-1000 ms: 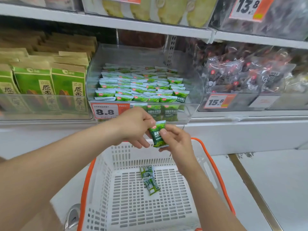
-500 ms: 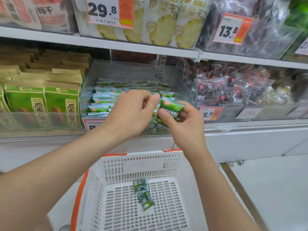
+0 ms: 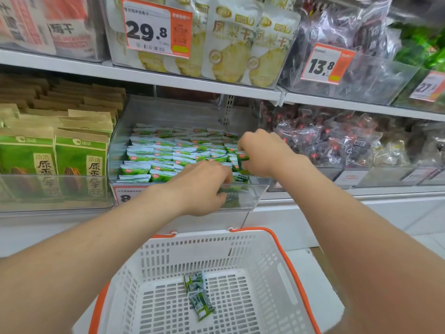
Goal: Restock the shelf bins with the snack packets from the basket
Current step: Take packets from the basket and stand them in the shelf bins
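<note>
The right hand [image 3: 262, 153] pinches a green snack packet [image 3: 242, 159] between thumb and fingers, upright, over the front right part of the clear shelf bin [image 3: 183, 112]. This bin already holds rows of the same green packets [image 3: 163, 160]. The left hand [image 3: 202, 186] is at the front wall of the bin with the fingers curled down; I cannot tell whether it holds something. Below, two packets [image 3: 198, 295] lie on the bottom of the white basket [image 3: 204, 237].
</note>
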The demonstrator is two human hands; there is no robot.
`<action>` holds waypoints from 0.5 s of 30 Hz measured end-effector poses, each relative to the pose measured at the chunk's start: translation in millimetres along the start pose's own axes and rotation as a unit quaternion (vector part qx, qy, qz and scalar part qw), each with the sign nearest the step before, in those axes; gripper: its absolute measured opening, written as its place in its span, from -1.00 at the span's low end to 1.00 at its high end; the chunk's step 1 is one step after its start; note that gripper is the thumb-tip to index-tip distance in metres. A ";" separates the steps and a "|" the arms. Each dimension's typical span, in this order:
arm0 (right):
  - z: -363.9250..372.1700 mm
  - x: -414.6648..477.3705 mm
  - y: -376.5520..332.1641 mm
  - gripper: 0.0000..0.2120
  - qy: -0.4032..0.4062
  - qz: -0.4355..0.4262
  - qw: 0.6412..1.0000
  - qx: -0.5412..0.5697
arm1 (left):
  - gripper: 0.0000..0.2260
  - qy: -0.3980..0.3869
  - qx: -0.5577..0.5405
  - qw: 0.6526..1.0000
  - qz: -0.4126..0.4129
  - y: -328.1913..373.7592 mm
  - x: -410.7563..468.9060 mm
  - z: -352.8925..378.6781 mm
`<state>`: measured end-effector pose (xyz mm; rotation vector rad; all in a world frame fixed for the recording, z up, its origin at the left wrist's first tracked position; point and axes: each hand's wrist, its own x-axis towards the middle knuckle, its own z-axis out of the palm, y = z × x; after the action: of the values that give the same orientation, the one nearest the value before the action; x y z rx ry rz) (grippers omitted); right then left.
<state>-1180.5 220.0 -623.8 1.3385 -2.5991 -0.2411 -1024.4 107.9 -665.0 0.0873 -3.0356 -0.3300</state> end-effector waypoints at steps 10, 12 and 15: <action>20.6 13.1 -5.5 -0.65 -0.060 -0.042 0.987 -0.145 | -0.80 -0.057 -0.022 0.998 0.009 -3.4 26.3 7.8; 24.1 13.9 -7.4 -0.60 -0.066 -0.056 0.984 -0.157 | -0.79 -0.056 -0.019 0.998 0.018 -3.7 28.5 7.8; 22.5 17.4 -5.1 -0.52 -0.028 -0.054 0.985 -0.161 | -0.76 -0.037 0.002 0.999 0.023 -7.7 30.7 3.8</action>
<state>-1192.1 204.0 -644.9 1.3689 -2.4001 -0.6921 -1055.0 99.2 -668.0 0.0071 -3.1067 -0.3294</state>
